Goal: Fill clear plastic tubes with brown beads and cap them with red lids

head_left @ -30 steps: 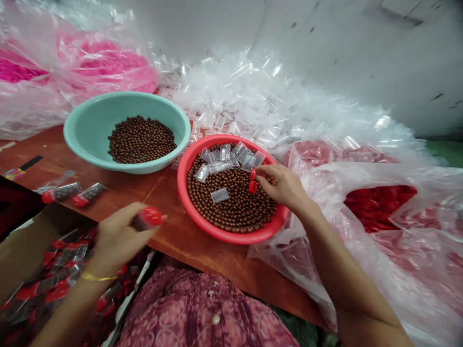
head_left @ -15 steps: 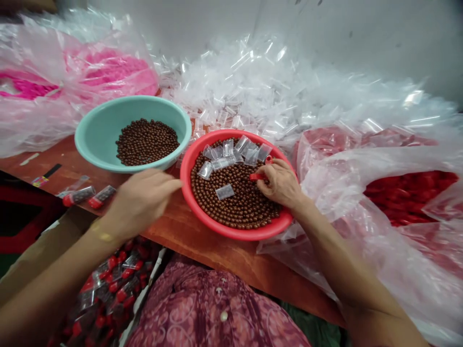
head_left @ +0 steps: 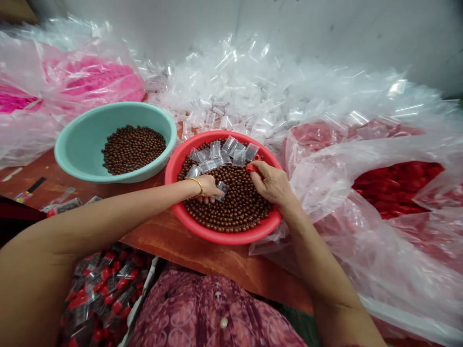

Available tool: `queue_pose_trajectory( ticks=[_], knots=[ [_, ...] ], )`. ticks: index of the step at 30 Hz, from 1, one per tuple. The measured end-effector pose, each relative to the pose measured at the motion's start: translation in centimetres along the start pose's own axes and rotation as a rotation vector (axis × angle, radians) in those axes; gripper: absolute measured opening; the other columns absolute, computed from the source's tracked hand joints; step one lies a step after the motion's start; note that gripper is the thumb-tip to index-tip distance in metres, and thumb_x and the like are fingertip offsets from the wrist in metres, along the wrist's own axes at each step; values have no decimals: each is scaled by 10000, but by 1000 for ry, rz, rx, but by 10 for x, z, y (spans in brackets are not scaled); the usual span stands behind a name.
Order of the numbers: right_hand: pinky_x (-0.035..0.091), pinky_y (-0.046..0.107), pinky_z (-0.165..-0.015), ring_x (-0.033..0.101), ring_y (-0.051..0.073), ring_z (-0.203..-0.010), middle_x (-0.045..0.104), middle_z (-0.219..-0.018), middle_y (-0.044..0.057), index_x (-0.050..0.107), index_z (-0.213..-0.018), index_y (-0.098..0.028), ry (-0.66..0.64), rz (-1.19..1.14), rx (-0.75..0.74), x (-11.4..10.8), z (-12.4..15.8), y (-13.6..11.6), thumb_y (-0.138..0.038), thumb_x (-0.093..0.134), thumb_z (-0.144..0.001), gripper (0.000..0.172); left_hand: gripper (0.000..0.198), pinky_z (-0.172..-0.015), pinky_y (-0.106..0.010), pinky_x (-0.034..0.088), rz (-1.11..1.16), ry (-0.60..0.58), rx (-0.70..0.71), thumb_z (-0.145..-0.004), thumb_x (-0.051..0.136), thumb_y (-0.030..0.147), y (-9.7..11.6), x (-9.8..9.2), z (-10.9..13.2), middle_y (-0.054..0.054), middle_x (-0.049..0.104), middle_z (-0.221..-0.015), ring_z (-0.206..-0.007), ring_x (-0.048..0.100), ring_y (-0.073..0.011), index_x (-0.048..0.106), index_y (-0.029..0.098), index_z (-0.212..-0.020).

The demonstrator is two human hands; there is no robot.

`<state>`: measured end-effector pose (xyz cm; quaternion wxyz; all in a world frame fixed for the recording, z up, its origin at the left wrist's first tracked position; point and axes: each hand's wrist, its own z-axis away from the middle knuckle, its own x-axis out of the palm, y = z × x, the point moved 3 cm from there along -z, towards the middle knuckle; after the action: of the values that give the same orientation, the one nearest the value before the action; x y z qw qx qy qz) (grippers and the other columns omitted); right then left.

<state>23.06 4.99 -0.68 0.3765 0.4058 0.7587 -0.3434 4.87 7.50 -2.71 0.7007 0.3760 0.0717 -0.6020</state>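
My left hand point(head_left: 207, 189) reaches over the rim of a red plastic basin point(head_left: 231, 237), its fingertips pinching a small clear plastic tube point(head_left: 222, 190) above brown beads point(head_left: 231, 205). Several more clear tubes point(head_left: 217, 156) lie on the beads at the far side. My right hand point(head_left: 273, 183) rests over the basin's right side, shut on a red cap point(head_left: 251, 168). A teal basin point(head_left: 74, 159) to the left holds more brown beads point(head_left: 133, 149).
Loose clear tubes point(head_left: 231, 96) heap behind the basins on a wooden table point(head_left: 217, 260). Bags hold red caps point(head_left: 394, 185) at right and pink caps point(head_left: 97, 79) at back left. Filled, red-capped tubes point(head_left: 104, 289) lie in a box below the table edge.
My left hand has moved from the table edge over the red basin, and the filled tube seen in it earlier is gone. The view has shifted slightly left.
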Motion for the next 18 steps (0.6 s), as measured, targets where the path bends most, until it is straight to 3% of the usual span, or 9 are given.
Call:
queue_pose_trajectory(
  ticks=[4,9,13,18],
  knots=[
    [429,259,-593,613,168,-612,689,-750,52,613,-929,-175,16,-78,15,-2,0,1,-289,435,-873,219,329,-479,-205,449,113,-19,-20,-828,510,301,12,4,-23,-13,594,-514,-390,472,-74,548,129,-550],
    [437,261,-593,593,158,-575,678,-735,58,619,-926,-161,32,-153,38,-4,-2,1,-290,430,-873,235,226,-478,-211,458,227,113,22,-825,524,256,29,1,-49,-33,602,-562,-417,506,-83,607,87,-699],
    [433,265,-600,588,161,-603,663,-727,48,616,-905,-173,42,-202,79,-5,-3,3,-294,424,-872,229,225,-552,-213,485,310,233,123,-822,526,237,29,-1,-47,-45,667,-771,-559,581,-97,608,103,-983],
    [441,278,-636,572,158,-637,639,-752,35,605,-931,-176,61,-355,174,-4,-1,10,-291,429,-856,224,181,-785,-257,480,389,369,451,-708,627,175,21,-6,-26,-12,664,-823,-781,602,-129,634,116,-879]
  ],
)
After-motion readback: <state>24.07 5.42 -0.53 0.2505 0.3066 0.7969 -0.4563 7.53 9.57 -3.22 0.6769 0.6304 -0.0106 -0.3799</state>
